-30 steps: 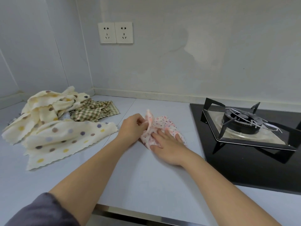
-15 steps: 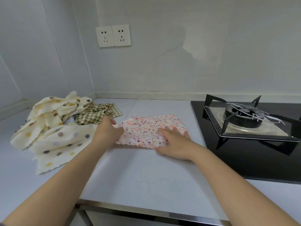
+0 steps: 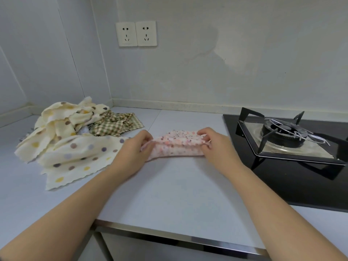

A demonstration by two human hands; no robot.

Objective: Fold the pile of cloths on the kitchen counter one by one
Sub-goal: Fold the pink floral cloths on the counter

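Evidently mid-fold, the pink cloth lies at 12 o'clock on the desk, ends pinched by left hand and right hand, seemingly to align edges. The pile waits at 10 o'clock.

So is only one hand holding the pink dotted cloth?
No, the left hand and the right hand each pinch one end of the pink cloth, which stretches between them.

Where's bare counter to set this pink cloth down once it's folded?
Bare counter lies in front of the pink cloth, down to the front edge. Another strip runs behind it to the wall. Crowded: the cloth pile on the left, the stove on the right.
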